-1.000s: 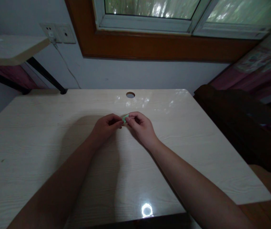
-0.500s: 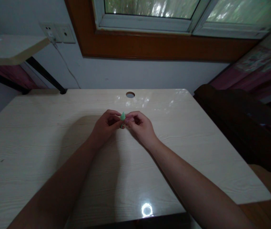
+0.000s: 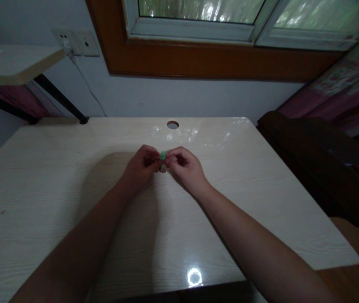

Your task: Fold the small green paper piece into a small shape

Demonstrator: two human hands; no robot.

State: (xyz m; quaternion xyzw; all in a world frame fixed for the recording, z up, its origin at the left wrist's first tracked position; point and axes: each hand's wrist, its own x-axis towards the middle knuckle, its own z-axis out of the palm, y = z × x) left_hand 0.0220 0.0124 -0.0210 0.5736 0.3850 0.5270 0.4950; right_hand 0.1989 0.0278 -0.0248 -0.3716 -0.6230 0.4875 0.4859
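A small light-green piece (image 3: 162,155), thin and creased like folded paper, is held between the fingertips of both hands over the middle of the table (image 3: 230,176). My left hand (image 3: 140,165) pinches it from the left with thumb and fingers. From the right, my right hand (image 3: 185,163) closes thumb and fingertips on its edge. A narrow green end of the piece shows below the left fingertips. The fingers cover much of it, so its full shape cannot be made out.
A round cable hole (image 3: 173,125) lies near the table's back edge. At the left stands a raised shelf (image 3: 21,67) on black legs. A white cord (image 3: 87,86) hangs from a wall socket (image 3: 76,42). Dark wooden furniture (image 3: 308,160) stands beyond the right edge.
The green piece's top has gone from a tall pointed shape to a lower, more uneven one. Both hands have stayed almost in place, with only slight finger movement.
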